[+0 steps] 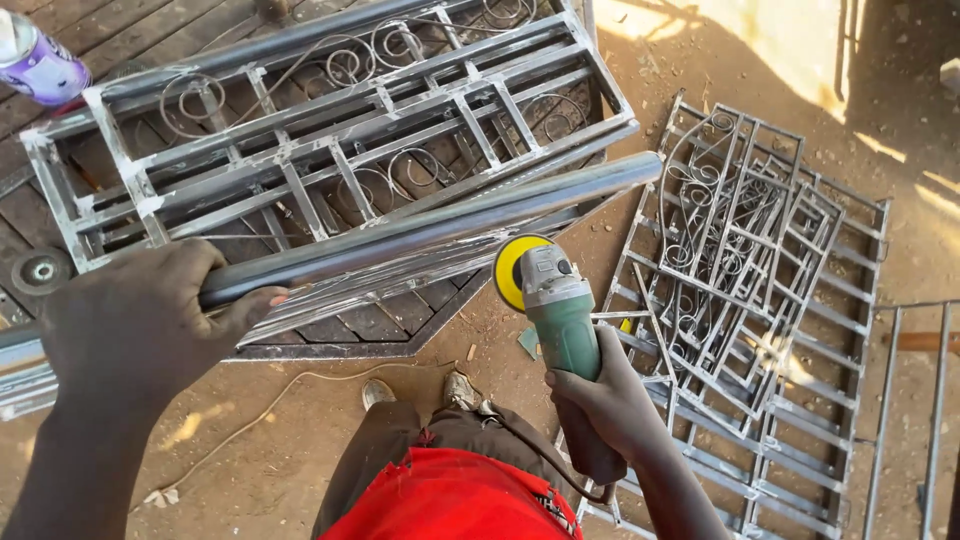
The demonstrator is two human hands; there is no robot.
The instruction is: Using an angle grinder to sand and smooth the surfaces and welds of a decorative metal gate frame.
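My left hand (pixel 140 325) grips a long round metal pipe (pixel 450 215) that runs from the lower left up to the right across a workbench. My right hand (pixel 605 405) holds a green angle grinder (pixel 560 310) by its body. Its yellow disc (pixel 512 268) sits just below the pipe, close to its underside. Behind the pipe lies a welded metal grille (pixel 330 130) with scroll ornaments, flat on the bench.
More scrolled metal grilles (pixel 750 300) lie stacked on the dirt ground at right. A spare grinding disc (pixel 40 270) rests at the bench's left edge, and a purple bottle (pixel 40 65) stands top left. A cable (pixel 270 400) trails over the ground by my feet.
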